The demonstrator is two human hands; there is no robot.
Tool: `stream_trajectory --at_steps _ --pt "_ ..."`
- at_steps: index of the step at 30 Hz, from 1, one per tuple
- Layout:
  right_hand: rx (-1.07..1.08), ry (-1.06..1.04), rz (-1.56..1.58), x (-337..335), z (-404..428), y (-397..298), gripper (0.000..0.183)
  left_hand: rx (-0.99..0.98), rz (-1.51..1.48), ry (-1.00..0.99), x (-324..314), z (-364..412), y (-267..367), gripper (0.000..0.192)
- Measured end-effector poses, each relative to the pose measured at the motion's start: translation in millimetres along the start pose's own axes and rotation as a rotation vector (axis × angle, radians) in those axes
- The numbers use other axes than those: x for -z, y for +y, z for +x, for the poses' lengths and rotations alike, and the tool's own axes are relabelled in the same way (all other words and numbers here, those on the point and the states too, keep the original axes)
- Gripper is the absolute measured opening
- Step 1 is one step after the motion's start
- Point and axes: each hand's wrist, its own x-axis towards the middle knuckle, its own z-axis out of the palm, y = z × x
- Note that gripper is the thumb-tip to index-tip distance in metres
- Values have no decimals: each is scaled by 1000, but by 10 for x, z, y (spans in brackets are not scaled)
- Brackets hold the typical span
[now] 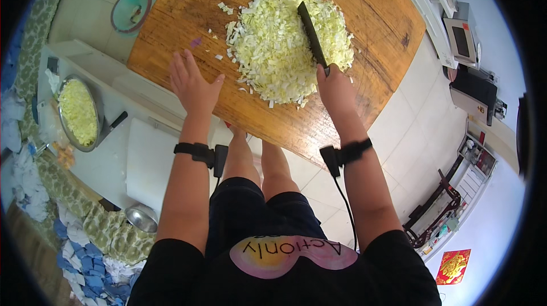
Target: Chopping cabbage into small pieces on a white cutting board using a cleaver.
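Observation:
A wide, low heap of chopped cabbage, pale green and white, is spread on the wooden tabletop. My right hand grips the handle of a dark-bladed kitchen knife at the heap's near right side. The blade lies across the right part of the cabbage, its tip pointing away from me. Over the left edge of the tabletop is my left hand, with its fingers apart and nothing in it. Loose cabbage bits are scattered between that hand and the heap, and beyond the heap.
On the white counter at left stands a metal bowl of chopped cabbage, beside a knife with a black handle. A teal plastic basin is on the floor. At right are a microwave and a dark wooden chair.

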Motion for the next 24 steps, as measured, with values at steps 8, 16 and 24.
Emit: stream_trajectory --at_steps 8,16,24 --pt "-6 4 143 -10 38 35 41 18 53 -443 26 300 8 107" --pt "-22 66 246 198 68 152 44 -13 187 -520 224 424 127 112" --pt "-18 28 205 129 339 417 48 9 125 -571 257 440 142 117"
